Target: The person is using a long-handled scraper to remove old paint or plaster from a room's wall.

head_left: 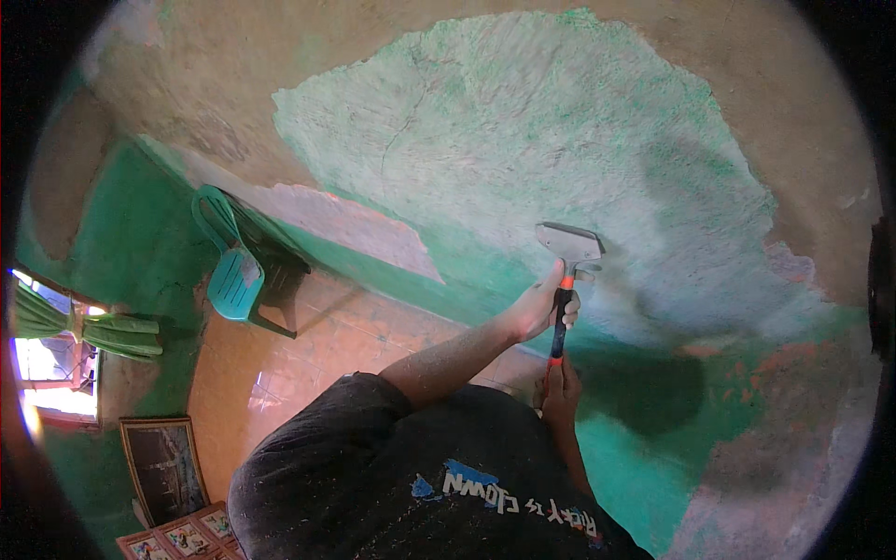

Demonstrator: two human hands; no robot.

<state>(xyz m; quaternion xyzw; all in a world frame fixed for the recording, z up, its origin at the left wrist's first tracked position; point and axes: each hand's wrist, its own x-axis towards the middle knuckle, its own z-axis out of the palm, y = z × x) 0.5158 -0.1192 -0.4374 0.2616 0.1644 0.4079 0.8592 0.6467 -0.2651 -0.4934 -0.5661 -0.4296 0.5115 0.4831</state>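
Note:
A long-handled wall scraper [559, 322] with a wide grey metal head and a black-and-orange handle is held in both of my hands. My left hand [543, 308] is closed round the handle just below the head, thumb lying along it. Lower down, my right hand [561, 392] grips the handle's end. The scraper head is up at the wall [504, 149], at a large patch of pale, worn green paint; I cannot tell if the blade touches it. Fine pale specks lie on my left forearm and dark shirt.
Bare brown plaster [224, 56] surrounds the pale patch. At the left, a green plastic chair [238, 285] stands by the wall on the tiled floor [373, 331]. Beyond are a window with a tied green curtain [121, 334] and a framed picture [166, 467] leaning low.

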